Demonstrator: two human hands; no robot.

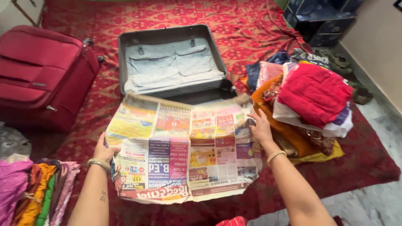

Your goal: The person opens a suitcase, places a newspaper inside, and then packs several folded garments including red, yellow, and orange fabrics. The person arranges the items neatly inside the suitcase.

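Observation:
A colourful sheet of newspaper (184, 146) lies spread flat over the near half of an open grey suitcase (171, 62). My left hand (102, 151) grips the paper's left edge. At the paper's right edge, my right hand (260, 127) presses down with fingers spread on the sheet. Both wrists wear bangles. The suitcase's raised lid shows a pale lining with pockets.
A closed red suitcase (44, 71) lies at the left. A stack of folded clothes (312, 96), red on top, sits at the right. More folded fabric (37, 190) lies at the lower left. A red patterned spread (251, 29) covers the surface; tiled floor (377, 201) at right.

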